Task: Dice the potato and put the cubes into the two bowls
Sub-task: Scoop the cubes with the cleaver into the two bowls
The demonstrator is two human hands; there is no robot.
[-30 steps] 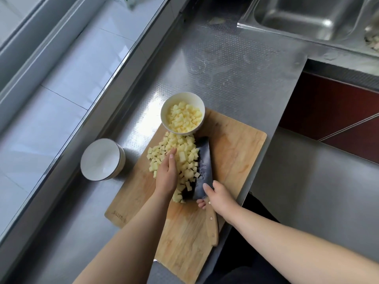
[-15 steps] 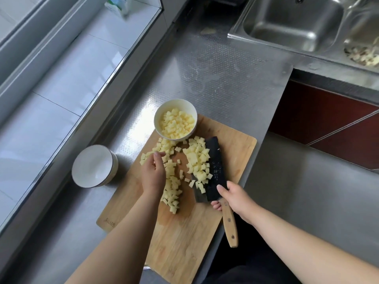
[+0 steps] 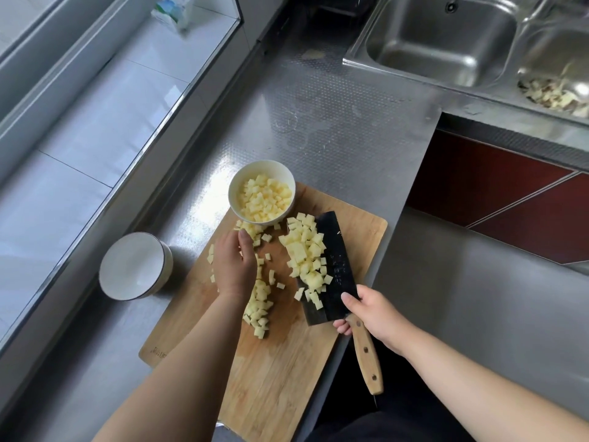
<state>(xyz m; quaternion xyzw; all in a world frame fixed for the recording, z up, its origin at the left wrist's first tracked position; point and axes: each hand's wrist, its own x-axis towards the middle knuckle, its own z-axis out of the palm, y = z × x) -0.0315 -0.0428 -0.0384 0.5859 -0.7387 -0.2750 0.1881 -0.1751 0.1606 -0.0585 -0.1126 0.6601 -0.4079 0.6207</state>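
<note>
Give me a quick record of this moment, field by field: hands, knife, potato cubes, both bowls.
left hand: open, fingers resting on loose cubes on the cutting board
right hand: grips the cleaver where blade meets handle
cleaver blade: lies flat, a heap of potato cubes on it
filled bowl: on the board's far corner, holds cubes
empty bowl: on the counter, left of the board
loose cubes: scattered on the board beside the left hand

Your left hand [image 3: 234, 266] lies flat with fingers straight; your right hand [image 3: 374, 314] grips the cleaver [image 3: 334, 269] handle.
</note>
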